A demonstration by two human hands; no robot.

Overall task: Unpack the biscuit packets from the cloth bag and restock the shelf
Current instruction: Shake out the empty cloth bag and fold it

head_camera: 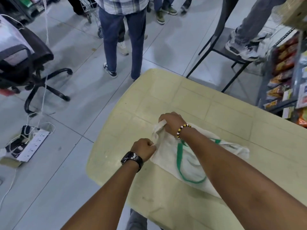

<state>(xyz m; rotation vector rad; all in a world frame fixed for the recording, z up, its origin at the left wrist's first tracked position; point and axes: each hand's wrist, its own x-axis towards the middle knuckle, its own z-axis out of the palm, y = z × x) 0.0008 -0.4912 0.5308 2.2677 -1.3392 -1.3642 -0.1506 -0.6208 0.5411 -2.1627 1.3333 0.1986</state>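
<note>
Item: cloth bag (166,155), white, with green handle (178,160). Lies slumped flat on the beige table (182,100), near-centre, its long axis running left to right; the handle loop trails toward the near edge.

Contents: no biscuit packets show outside the bag. Whether any are inside cannot be told from the limp cloth.

Left hand (144,149), watch at the wrist: fingers curled tight, pinching a fold of cloth at the bag's left end, nearer side.

Right hand (171,123), bead bracelet at the wrist: fist closed over a bunched edge of the same left end, farther side. Its forearm crosses over the bag.

Relation of note: both hands hold the left end, near each other, with cloth gathered between them; the rest of the bag extends rightward away from them. Whether this end is the mouth is unclear.

Destination: shelf (282,105), far right, well apart from the bag, carrying snack packets (284,63). The right hand is judged the nearer for that reach.
</note>
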